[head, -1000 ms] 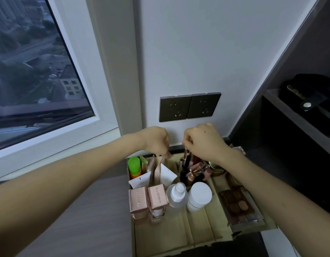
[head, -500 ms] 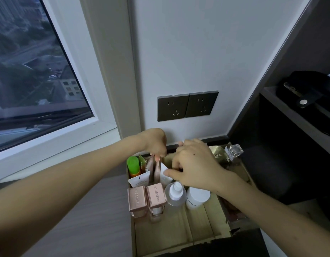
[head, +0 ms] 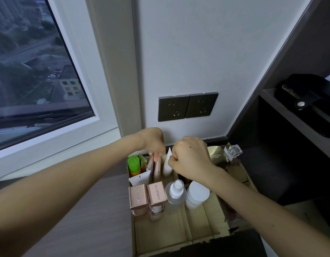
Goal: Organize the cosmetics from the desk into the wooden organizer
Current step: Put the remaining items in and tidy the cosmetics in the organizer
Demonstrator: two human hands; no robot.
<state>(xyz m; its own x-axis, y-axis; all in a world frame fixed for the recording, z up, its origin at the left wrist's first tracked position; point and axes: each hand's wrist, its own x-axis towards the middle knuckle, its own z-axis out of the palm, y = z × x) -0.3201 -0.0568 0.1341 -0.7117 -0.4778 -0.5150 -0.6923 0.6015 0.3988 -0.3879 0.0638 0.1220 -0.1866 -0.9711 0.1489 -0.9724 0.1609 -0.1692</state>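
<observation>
The wooden organizer stands on the desk against the wall. In its back left section stand a green-capped orange bottle, a white tube, pink sachets and a white sachet. My left hand pinches the tops of the pink sachets. My right hand grips the upper edge of the white sachet. In front stand two rose-gold capped bottles, a clear pump bottle and a white jar. A gold packet leans at the back right.
Two dark wall sockets sit just above the organizer. A window fills the left. Dark shelving with a black bag rises on the right. Grey desk surface lies left of the organizer.
My right hand moved left from the upright lipsticks section to the white sachet and closed on its top edge. My left hand stayed on the pink sachets.
</observation>
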